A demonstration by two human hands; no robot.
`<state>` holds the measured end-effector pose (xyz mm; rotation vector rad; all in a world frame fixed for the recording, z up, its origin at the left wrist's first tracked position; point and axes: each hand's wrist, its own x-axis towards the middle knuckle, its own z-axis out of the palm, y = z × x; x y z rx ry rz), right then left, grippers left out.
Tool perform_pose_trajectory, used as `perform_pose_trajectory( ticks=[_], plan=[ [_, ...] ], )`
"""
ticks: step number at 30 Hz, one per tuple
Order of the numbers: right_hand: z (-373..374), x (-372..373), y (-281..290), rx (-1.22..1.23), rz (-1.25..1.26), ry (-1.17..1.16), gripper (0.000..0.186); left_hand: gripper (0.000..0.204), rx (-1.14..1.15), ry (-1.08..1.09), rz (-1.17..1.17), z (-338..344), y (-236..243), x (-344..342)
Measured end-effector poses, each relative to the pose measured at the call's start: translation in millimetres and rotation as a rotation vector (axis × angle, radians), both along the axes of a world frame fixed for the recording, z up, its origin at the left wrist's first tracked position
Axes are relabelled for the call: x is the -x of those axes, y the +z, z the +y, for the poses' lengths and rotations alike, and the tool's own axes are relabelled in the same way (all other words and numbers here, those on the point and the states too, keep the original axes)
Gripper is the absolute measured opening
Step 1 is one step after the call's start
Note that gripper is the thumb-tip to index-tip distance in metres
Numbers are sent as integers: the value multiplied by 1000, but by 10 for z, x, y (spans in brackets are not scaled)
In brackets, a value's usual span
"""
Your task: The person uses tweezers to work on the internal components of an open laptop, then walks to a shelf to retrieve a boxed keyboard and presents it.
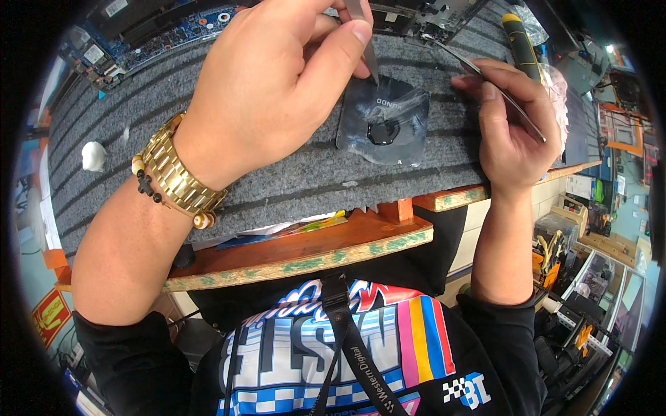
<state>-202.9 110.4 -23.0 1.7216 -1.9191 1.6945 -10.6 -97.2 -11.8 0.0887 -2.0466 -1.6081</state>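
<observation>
My left hand, with a gold watch and a beaded bracelet at its wrist, is closed around a flat, pointed metal tool that looks like tweezers. The tip of this tool points down at the upper edge of a shiny dark plastic packet lying on the grey mat. In the middle of the packet is a small glossy black piece with angled sides. To the right, my right hand grips a slim metal tool between thumb and fingers. Its far end reaches toward dark parts at the mat's back.
A blue circuit board in a dark casing lies at the back left. A yellow-and-black screwdriver handle stands beyond my right hand, near crumpled clear plastic. A white cotton ball sits at left. The wooden bench edge runs before me.
</observation>
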Motion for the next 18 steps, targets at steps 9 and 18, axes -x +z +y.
perform_pose_trajectory(
  ticks=[9,18],
  plan=[
    [-24,3,-10,17,48,-1,16,4,30,15,-28,-2,8,1],
    [-28,-7,-12,15,39,-10,15,4,36,13,-2,-6,8,-3]
  ],
)
